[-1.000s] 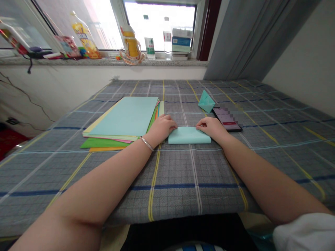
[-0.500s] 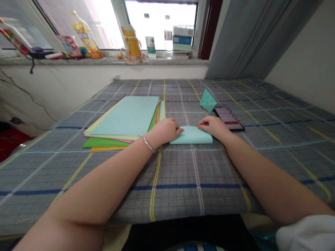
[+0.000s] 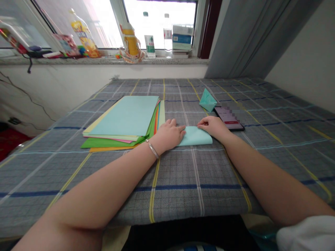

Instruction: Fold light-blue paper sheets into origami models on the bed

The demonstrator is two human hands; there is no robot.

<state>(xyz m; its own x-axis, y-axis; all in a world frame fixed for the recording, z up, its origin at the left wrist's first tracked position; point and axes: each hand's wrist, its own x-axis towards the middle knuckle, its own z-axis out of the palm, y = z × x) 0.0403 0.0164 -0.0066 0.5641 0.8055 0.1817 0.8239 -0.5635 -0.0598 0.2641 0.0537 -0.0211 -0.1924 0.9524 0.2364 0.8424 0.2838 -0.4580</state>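
Observation:
A pale blue sheet of paper (image 3: 196, 136), folded over on itself, lies on the checked cloth in front of me. My left hand (image 3: 171, 134) rests on its left end, fingers spread and pressing down, covering that part. At the far right edge of the folded sheet, my right hand (image 3: 210, 124) pinches the paper between thumb and fingertips. Just beyond that hand stands a folded turquoise paper shape (image 3: 207, 100) with pointed corners.
A stack of coloured paper (image 3: 125, 115) lies left of my left hand, close to the wrist. A phone (image 3: 229, 118) lies beyond my right wrist. Bottles, including a yellow one (image 3: 132, 42), and boxes (image 3: 181, 38) line the windowsill.
My left hand has moved slightly nearer me and spread its fingers over the left end of the sheet. That end now lies flatter. My right hand has stayed put.

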